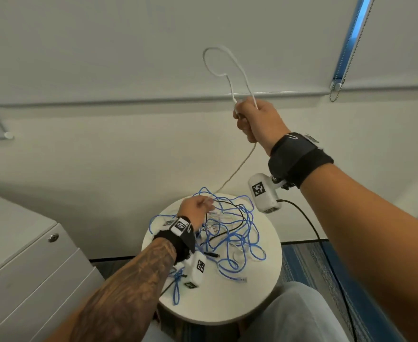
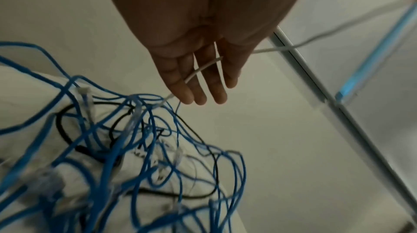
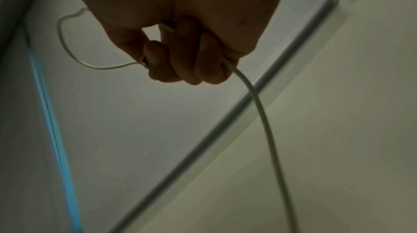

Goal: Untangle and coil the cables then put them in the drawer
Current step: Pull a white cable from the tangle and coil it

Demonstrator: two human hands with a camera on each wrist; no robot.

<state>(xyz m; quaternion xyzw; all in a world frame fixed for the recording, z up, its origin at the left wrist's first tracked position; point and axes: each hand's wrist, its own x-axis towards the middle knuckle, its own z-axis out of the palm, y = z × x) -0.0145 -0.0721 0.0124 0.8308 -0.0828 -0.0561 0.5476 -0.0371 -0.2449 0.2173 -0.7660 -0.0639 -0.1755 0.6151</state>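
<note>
On the round white table (image 1: pixel 227 299) lies a tangle of blue cables (image 1: pixel 240 230) (image 2: pixel 108 147) with a black cable (image 1: pixel 237 218) (image 2: pixel 61 129) threaded through it. My right hand (image 1: pixel 254 119) (image 3: pixel 187 65) is raised high above the table and grips a white cable (image 1: pixel 230 180) (image 3: pixel 261 112); a loop of it stands up above the fist. The white cable (image 2: pixel 315 40) runs down from there to my left hand (image 1: pixel 198 208) (image 2: pixel 198 85). That hand hovers over the far edge of the tangle, fingers straight, and the cable passes between them into the pile.
A grey drawer cabinet (image 1: pixel 30 255) with a lock stands at the left, its drawers closed. A white wall and window sill are behind the table, and a blind's chain (image 1: pixel 336 92) hangs at the upper right. My knee (image 1: pixel 294 314) is under the table's near edge.
</note>
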